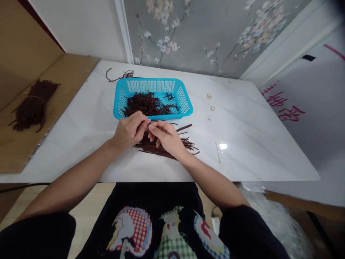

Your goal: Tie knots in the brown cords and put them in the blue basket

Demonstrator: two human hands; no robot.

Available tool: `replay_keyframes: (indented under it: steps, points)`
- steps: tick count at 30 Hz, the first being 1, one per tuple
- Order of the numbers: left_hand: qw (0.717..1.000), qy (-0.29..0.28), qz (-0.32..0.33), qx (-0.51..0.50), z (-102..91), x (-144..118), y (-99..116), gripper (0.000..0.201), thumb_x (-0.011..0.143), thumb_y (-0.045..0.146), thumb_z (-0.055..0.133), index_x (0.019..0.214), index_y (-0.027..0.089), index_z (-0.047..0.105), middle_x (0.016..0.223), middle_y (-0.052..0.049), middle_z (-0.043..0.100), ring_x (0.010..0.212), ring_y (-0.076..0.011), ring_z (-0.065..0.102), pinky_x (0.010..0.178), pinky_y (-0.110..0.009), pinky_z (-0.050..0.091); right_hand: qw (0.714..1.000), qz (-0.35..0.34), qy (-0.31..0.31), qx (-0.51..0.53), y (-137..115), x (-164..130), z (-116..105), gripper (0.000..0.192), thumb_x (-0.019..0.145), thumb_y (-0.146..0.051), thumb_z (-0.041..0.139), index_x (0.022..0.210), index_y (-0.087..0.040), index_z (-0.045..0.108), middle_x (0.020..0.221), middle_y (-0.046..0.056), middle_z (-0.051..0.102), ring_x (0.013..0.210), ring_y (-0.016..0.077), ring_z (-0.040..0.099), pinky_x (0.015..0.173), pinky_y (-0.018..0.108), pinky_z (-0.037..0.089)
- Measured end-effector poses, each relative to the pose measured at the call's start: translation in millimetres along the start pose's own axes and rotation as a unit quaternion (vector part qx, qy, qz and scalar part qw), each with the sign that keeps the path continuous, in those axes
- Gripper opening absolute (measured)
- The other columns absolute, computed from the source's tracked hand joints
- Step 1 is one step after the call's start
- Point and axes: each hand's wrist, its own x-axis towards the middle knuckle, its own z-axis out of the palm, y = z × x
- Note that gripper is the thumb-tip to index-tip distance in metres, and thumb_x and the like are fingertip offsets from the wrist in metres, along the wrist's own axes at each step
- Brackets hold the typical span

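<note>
Both hands, left hand (129,130) and right hand (166,136), meet just in front of the basket (185,102), fingers pinching one dark strip (150,123). Best to grip near its end, over the loose pile (161,146).

the only writing in view is a set of red hand-painted characters (283,105) on the pale grey-white panel (318,118) standing to the right of the marble-look table (242,144). they look like chinese characters, set sideways and running along the panel, but they are seen at a steep slant and are too skewed to make out. a short pink-red stroke (334,51) sits higher on the same panel and forms no letter. nothing else visible bears a legible label, brand or number.
</note>
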Motion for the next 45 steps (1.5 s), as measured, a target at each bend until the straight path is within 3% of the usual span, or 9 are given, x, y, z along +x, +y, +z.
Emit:
replay_keyframes:
  steps: [10, 14, 20, 25, 31, 35, 37, 40, 45]
  points:
    - [0.994, -0.009, 0.094, -0.059, -3.7, -3, -4, 0.012, 0.093, 0.013, 0.052, 0.099, 0.019, 0.061, 0.077, -0.003, 0.068, 0.065, -0.0117, 0.064, 0.059, -0.021, 0.046, 0.999, -0.031, -0.015, 0.015, -2, 0, 0, 0.043, 0.085, -0.063, 0.06, 0.074, -0.021, 0.054, 0.064, -0.004, 0.054, 0.052, 0.0085, 0.05, 0.038, 0.018, 0.041]
    - [0.994, -0.004, 0.094, -0.051, -2.6, -5, -6, 0.015, 0.096, 0.015, 0.05, 0.104, 0.02, 0.062, 0.08, -0.003, 0.071, 0.064, -0.0103, 0.066, 0.058, -0.02, 0.046, 0.998, -0.054, -0.012, 0.019, -2, 0, -1, 0.041, 0.085, -0.06, 0.062, 0.076, -0.021, 0.055, 0.063, -0.004, 0.054, 0.051, 0.0085, 0.049, 0.039, 0.018, 0.041]
    - [0.991, 0.023, 0.114, 0.065, -3.5, -1, -1, 0.009, 0.095, 0.016, 0.051, 0.098, 0.018, 0.06, 0.075, -0.002, 0.068, 0.061, -0.0108, 0.062, 0.055, -0.022, 0.04, 0.998, -0.067, 0.002, -0.007, 2, 3, -2, 0.042, 0.088, -0.059, 0.059, 0.075, -0.02, 0.054, 0.061, -0.006, 0.053, 0.044, 0.0051, 0.044, 0.037, 0.017, 0.037]
    - [0.989, 0.057, 0.075, 0.114, -3.5, 4, 13, 0.009, 0.094, 0.014, 0.05, 0.097, 0.018, 0.057, 0.076, -0.001, 0.066, 0.061, -0.0112, 0.06, 0.053, -0.024, 0.037, 0.994, -0.103, 0.02, 0.001, 3, 4, -2, 0.038, 0.089, -0.055, 0.06, 0.075, -0.02, 0.055, 0.06, -0.007, 0.053, 0.042, 0.0044, 0.043, 0.039, 0.017, 0.035]
    - [0.998, 0.04, 0.038, 0.02, -5.5, 2, 7, 0.009, 0.095, 0.018, 0.05, 0.097, 0.018, 0.059, 0.075, 0.0, 0.064, 0.058, -0.0093, 0.058, 0.056, -0.021, 0.041, 0.994, -0.109, 0.016, 0.03, 1, 4, -3, 0.035, 0.089, -0.052, 0.061, 0.076, -0.02, 0.057, 0.064, -0.004, 0.057, 0.05, 0.0068, 0.049, 0.04, 0.017, 0.04]
    - [0.998, 0.032, -0.005, -0.061, -3.3, -3, -1, 0.032, 0.093, 0.032, 0.061, 0.121, 0.019, 0.053, 0.085, 0.0, 0.066, 0.062, -0.0084, 0.062, 0.061, -0.019, 0.049, 0.994, -0.084, 0.048, 0.045, 1, 7, -5, 0.036, 0.089, -0.054, 0.059, 0.08, -0.02, 0.062, 0.073, -0.002, 0.061, 0.058, 0.0082, 0.054, 0.04, 0.016, 0.041]
    - [0.998, 0.027, -0.005, -0.052, -1.1, -4, 1, 0.04, 0.087, 0.037, 0.069, 0.12, 0.02, 0.055, 0.085, 0.001, 0.065, 0.064, -0.0091, 0.062, 0.062, -0.02, 0.05, 0.993, -0.076, 0.077, 0.043, 2, 8, -5, 0.036, 0.088, -0.055, 0.059, 0.081, -0.02, 0.064, 0.075, -0.001, 0.061, 0.061, 0.0082, 0.054, 0.04, 0.015, 0.041]
    - [0.999, 0.038, 0.019, 0.008, 1.1, -1, 8, 0.031, 0.085, 0.034, 0.072, 0.11, 0.019, 0.061, 0.086, -0.001, 0.067, 0.071, -0.0109, 0.064, 0.063, -0.02, 0.05, 0.992, -0.057, 0.1, 0.052, 4, 8, -3, 0.038, 0.085, -0.057, 0.061, 0.078, -0.02, 0.065, 0.073, -0.002, 0.059, 0.062, 0.0087, 0.055, 0.041, 0.015, 0.042]
    - [0.998, 0.045, 0.028, 0.036, -1.2, 5, 11, 0.01, 0.09, 0.023, 0.063, 0.099, 0.018, 0.066, 0.088, -0.004, 0.069, 0.073, -0.0112, 0.064, 0.061, -0.02, 0.049, 0.996, -0.026, 0.07, 0.049, 3, 7, -4, 0.046, 0.083, -0.063, 0.059, 0.082, -0.019, 0.07, 0.08, 0.002, 0.065, 0.065, 0.0108, 0.061, 0.039, 0.016, 0.043]
